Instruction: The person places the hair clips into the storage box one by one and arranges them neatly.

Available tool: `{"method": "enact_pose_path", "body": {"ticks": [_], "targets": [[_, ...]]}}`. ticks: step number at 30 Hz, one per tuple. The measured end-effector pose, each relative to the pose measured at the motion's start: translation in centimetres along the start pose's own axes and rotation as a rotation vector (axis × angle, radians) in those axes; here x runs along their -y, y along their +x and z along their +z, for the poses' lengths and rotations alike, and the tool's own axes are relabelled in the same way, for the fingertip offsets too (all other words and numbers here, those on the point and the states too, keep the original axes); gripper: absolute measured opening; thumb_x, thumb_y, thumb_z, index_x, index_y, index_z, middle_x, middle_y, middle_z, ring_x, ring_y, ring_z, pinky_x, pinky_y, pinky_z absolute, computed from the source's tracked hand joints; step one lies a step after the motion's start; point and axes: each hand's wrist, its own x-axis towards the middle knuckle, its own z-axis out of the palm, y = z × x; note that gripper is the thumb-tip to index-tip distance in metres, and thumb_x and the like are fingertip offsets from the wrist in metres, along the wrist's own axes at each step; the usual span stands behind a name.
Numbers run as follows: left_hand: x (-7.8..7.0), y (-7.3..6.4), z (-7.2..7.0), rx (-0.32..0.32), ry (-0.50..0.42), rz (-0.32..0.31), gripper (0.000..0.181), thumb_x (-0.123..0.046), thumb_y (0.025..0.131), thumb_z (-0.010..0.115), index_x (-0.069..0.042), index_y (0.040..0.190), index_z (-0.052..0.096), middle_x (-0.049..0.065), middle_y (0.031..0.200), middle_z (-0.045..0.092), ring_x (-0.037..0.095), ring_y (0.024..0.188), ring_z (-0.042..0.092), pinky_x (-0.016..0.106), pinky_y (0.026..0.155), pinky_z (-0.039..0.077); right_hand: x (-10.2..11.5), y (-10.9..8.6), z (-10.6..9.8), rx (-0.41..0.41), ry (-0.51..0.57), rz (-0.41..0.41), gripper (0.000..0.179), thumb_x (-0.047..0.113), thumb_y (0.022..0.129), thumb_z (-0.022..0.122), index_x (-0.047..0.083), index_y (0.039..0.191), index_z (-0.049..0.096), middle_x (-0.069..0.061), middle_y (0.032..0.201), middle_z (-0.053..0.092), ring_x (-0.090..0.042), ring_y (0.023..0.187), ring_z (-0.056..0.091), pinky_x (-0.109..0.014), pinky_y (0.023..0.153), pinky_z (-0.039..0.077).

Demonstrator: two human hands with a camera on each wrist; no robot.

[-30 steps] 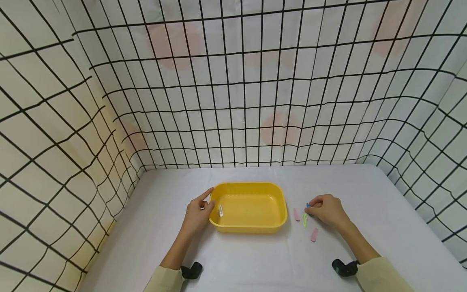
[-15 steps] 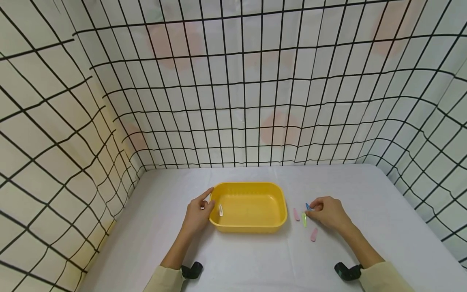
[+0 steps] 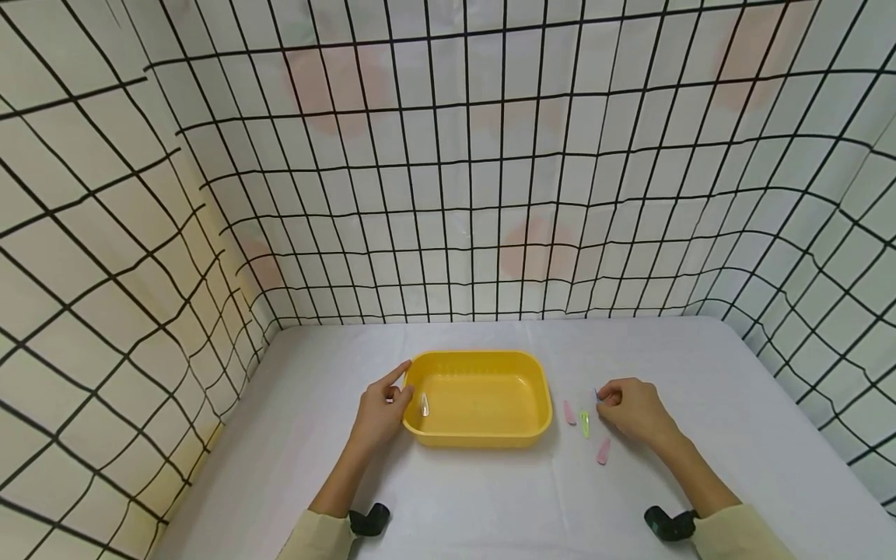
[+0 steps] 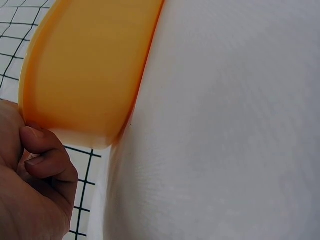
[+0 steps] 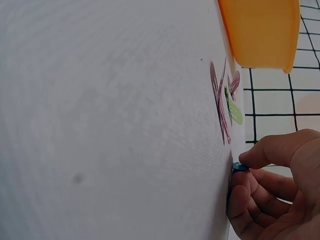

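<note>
My left hand [image 3: 378, 416] holds the left end of a yellow plastic tray [image 3: 483, 400], its thumb and index finger at the rim. In the left wrist view its other fingers are curled beside the tray wall. One silver snap hair clip [image 3: 425, 404] lies inside the tray, near its left end. To the right of the tray, my right hand [image 3: 635, 411] pinches a blue hair clip [image 5: 240, 166] between thumb and fingertips, low at the tabletop. Most of that clip is hidden by the fingers. Close by lie a pink clip [image 3: 569, 413], a green clip [image 3: 585, 424] and another pink clip [image 3: 603, 452].
A white cloth covers the table [image 3: 476, 505]. Black wire grid [image 3: 448, 187] stands along the back and both sides, with white sheeting behind it. Each wrist wears a black camera mount, such as the left mount [image 3: 369, 519].
My right hand has shifted slightly right with the blue clip, which showed more half a second ago and is now mostly covered by the fingers. The left hand and tray stay put.
</note>
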Motion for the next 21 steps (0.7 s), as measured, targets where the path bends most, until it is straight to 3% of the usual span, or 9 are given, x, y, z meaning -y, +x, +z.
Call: {"method": "enact_pose_path", "body": {"ticks": [12,21], "targets": [[-0.12,-0.14,0.26,0.014,-0.008,0.019,0.052,-0.019,0.102,0.062,-0.022,0.153,0.052,-0.001,0.065,0.044,0.011,0.053,0.039,0.019,0.05,0.038,-0.5,0.29,-0.1,-0.013,0.031,0.002,0.017,0.014,0.089,0.07,0.0,0.095,0.075,0.0,0.076,0.071,-0.013,0.071,0.06,-0.029,0.063,0.047],[-0.05,-0.1,0.36,0.007,-0.03,0.002,0.053,-0.018,0.101,0.063,-0.023,0.152,0.053,-0.002,0.064,0.044,0.011,0.053,0.039,0.02,0.049,0.038,-0.42,0.37,-0.24,-0.007,0.093,0.05,0.021,0.016,0.09,0.068,0.001,0.103,0.074,0.0,0.076,0.073,-0.012,0.065,0.061,-0.028,0.063,0.046]]}}
